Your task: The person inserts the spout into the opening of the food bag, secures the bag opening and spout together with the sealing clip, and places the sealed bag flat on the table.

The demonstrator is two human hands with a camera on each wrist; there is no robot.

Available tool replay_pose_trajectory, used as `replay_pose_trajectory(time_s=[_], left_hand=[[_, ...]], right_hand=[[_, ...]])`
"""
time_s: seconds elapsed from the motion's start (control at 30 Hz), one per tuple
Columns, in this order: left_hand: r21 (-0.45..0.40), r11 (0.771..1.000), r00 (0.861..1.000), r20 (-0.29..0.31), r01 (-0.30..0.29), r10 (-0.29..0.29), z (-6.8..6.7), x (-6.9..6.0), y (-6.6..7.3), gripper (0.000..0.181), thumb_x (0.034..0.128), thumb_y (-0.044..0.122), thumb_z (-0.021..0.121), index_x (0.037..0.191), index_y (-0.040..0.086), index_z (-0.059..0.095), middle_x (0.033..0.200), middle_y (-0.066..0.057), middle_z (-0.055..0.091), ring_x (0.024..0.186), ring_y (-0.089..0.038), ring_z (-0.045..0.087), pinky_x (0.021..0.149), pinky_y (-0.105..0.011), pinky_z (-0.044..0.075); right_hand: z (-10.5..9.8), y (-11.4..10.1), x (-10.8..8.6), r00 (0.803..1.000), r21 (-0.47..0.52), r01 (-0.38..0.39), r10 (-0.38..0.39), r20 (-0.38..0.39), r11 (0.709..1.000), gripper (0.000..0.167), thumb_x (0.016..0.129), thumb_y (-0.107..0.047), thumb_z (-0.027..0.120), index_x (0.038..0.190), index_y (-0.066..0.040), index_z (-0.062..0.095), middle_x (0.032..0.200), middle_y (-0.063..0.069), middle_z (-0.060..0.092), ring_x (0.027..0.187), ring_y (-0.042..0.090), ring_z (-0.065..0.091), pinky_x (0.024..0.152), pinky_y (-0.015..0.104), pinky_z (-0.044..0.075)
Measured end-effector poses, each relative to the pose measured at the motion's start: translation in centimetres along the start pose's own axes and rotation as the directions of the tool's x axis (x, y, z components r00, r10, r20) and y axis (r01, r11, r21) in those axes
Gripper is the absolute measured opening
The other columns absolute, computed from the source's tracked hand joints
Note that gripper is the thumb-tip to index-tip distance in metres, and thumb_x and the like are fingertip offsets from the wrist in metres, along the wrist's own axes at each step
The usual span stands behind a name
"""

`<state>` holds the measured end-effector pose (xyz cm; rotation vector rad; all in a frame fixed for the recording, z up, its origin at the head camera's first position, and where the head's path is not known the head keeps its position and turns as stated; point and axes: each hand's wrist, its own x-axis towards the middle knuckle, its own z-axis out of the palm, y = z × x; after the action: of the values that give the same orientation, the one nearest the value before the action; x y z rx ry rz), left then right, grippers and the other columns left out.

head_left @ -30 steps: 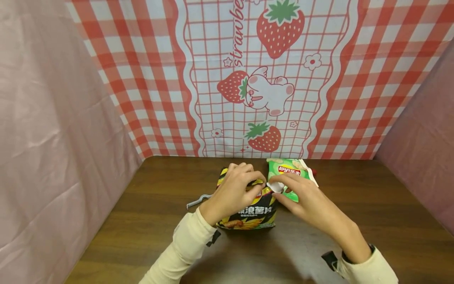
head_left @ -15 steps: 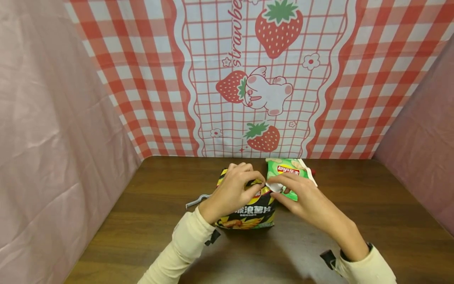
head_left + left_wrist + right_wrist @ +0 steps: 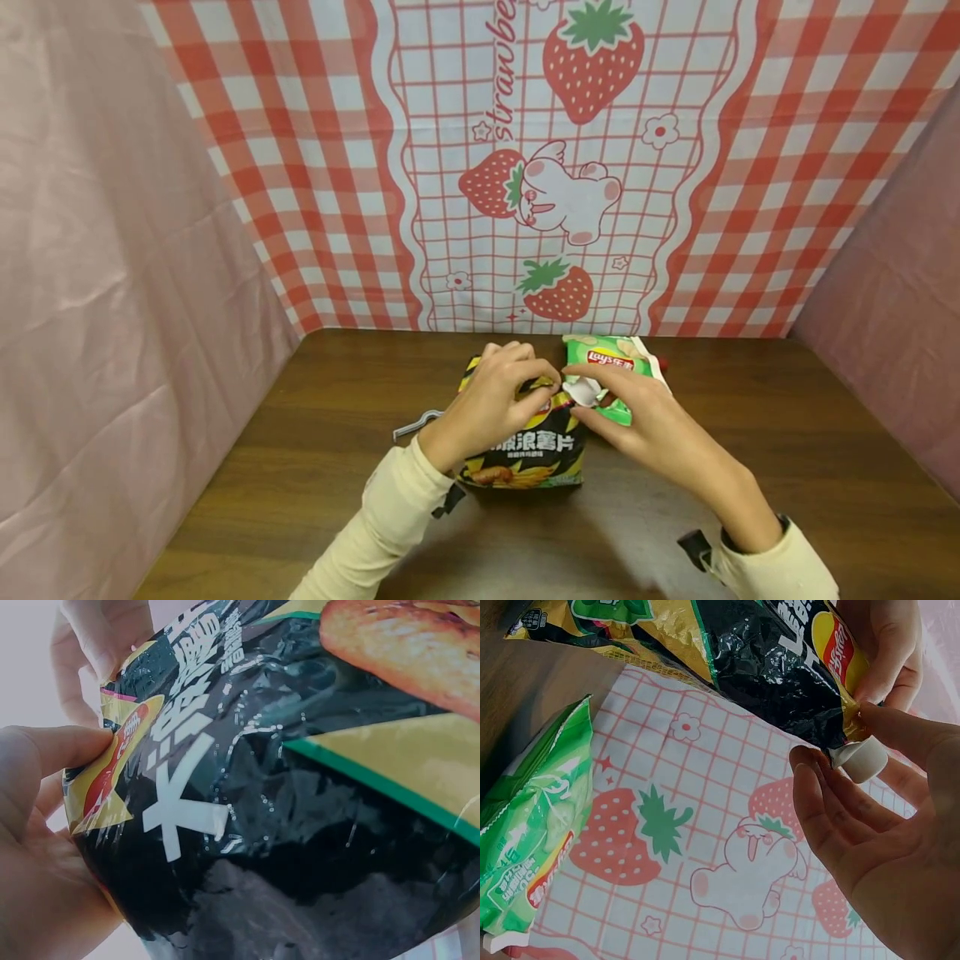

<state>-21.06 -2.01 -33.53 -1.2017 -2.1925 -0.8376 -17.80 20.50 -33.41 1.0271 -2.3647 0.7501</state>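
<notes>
A black and yellow potato chip bag [image 3: 536, 458] stands upright on the table, its printed front facing me. My left hand [image 3: 491, 400] pinches the bag's top edge between thumb and fingers. At the top right corner, my right hand [image 3: 645, 412] pinches the bag with thumb and fingertips. A small white cap-like piece [image 3: 861, 759] sits at that corner, within the curve of the right hand; its kind is unclear. The left wrist view shows the bag's crinkled front [image 3: 255, 787] up close, with the left thumb pressed near the red and yellow logo.
Behind the right hand lies a green Lay's bag [image 3: 600, 348] with a white strip [image 3: 652, 367] along its right edge and something red beside it. A bent grey strip [image 3: 416, 425] is left of the black bag. A strawberry-print cloth [image 3: 558, 292] hangs behind the table.
The right index finger has shifted slightly and more of the white piece shows. The bag's lower front has come slightly toward me. Both hands keep nearly the same place.
</notes>
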Motion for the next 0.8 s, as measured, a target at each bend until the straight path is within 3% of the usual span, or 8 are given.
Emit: replay_pose_trajectory(time_s=[0.23, 0.6, 0.8], left_hand=[[-0.002, 1.000, 1.000, 0.010, -0.011, 0.011, 0.01, 0.07, 0.04, 0.004, 0.0921, 0.013, 0.071, 0.094, 0.014, 0.074, 0.075, 0.008, 0.050, 0.073, -0.008, 0.045, 0.073, -0.030, 0.029], [0.018, 1.000, 1.000, 0.000, -0.006, 0.006, -0.21, 0.00, 0.00, 0.006, 0.0922, 0.012, 0.070, 0.093, 0.014, 0.075, 0.076, 0.008, 0.052, 0.073, -0.007, 0.046, 0.073, -0.030, 0.030], [0.033, 0.999, 1.000, -0.017, 0.002, -0.001, -0.49, -0.05, -0.04, 0.005, 0.0913, 0.011, 0.072, 0.093, 0.014, 0.075, 0.074, 0.008, 0.052, 0.073, -0.008, 0.047, 0.073, -0.030, 0.031]], right_hand=[[-0.04, 0.08, -0.11, 1.000, 0.019, 0.013, -0.013, -0.005, 1.000, 0.036, 0.085, -0.009, 0.078, 0.119, -0.011, 0.067, 0.114, -0.005, 0.069, 0.100, 0.008, 0.064, 0.080, 0.028, 0.054], [-0.10, 0.32, -0.19, 1.000, 0.045, -0.016, 0.015, 0.011, 0.999, 0.040, 0.088, -0.011, 0.077, 0.126, -0.009, 0.065, 0.120, -0.004, 0.067, 0.099, 0.008, 0.063, 0.080, 0.031, 0.055], [-0.07, 0.90, -0.28, 0.994, 0.060, -0.077, 0.072, 0.088, 0.995, 0.045, 0.088, -0.015, 0.077, 0.130, -0.010, 0.061, 0.111, -0.007, 0.066, 0.087, 0.008, 0.063, 0.074, 0.030, 0.054]])
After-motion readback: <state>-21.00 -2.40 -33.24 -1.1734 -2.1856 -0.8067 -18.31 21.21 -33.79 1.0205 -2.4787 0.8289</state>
